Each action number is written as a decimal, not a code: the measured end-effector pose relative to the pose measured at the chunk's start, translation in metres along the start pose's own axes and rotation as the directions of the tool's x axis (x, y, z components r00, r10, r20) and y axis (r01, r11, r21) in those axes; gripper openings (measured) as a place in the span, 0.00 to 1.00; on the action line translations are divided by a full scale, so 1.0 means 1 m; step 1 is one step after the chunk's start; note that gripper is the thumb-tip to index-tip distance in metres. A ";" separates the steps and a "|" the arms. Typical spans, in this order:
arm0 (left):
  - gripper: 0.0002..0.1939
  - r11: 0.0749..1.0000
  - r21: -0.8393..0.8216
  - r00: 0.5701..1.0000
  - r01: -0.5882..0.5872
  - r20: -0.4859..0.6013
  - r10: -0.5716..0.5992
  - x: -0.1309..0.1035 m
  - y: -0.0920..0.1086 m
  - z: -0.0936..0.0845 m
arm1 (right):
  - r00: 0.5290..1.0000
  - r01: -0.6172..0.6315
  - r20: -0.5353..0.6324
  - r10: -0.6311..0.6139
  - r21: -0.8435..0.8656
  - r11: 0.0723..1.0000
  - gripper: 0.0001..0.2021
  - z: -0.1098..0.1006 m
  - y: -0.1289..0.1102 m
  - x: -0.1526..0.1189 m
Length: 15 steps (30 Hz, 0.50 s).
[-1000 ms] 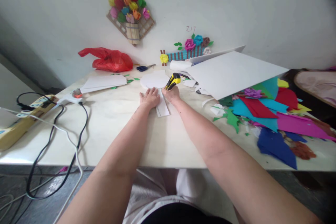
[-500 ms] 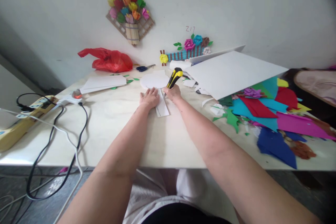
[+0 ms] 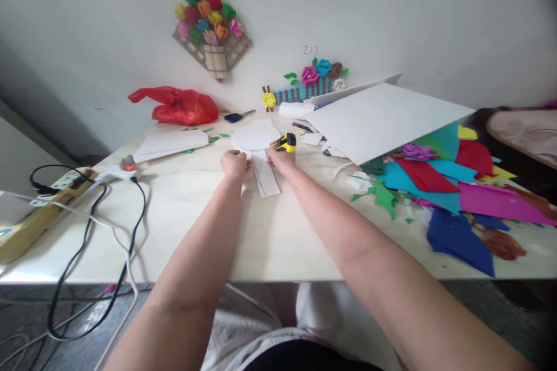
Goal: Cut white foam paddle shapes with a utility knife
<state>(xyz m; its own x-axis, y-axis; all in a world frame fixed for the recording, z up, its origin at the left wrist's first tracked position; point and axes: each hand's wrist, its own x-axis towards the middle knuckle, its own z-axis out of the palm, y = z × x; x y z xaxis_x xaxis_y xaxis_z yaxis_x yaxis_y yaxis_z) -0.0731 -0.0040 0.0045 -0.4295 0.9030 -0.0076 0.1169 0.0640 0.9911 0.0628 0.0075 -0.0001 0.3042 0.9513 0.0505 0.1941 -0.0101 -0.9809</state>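
Observation:
A white board cutout lies flat on the table, with a rounded head (image 3: 255, 135) and a straight strip (image 3: 267, 178) pointing towards me. A thin line runs lengthwise down the strip. On its left edge, just below the rounded part, my left hand (image 3: 234, 163) is closed with curled fingers, pinching the board; the fingertips are partly hidden. My right hand (image 3: 282, 160) is wrapped round a yellow and black utility knife (image 3: 286, 142), its fingertips at the strip's right edge. The knife's blade is hidden from view.
Large white boards (image 3: 391, 116) lean at the right, above coloured felt scraps (image 3: 435, 177). Dark scissors (image 3: 238, 117) and a red plastic bag (image 3: 185, 105) lie at the back. White sheets (image 3: 172, 144), a power strip (image 3: 43, 208) and cables occupy the left.
My left hand has gone from lying flat on the board to curled at its left edge. The knife has tipped from upright to lying low in my right hand.

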 end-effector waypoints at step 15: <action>0.09 0.945 -0.287 0.980 0.156 0.166 -0.111 -0.020 0.014 -0.003 | 0.990 0.072 0.081 -0.119 0.441 0.895 0.05 -0.003 -0.015 -0.012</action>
<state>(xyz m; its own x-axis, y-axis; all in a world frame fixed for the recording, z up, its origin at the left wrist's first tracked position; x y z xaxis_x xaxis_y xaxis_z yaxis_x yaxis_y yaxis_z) -0.0656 -0.0224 0.0189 -0.2856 0.9481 -0.1398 -0.2132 0.0793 0.9738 0.0591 -0.0049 0.0145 0.2024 0.9675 0.1517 -0.2159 0.1952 -0.9567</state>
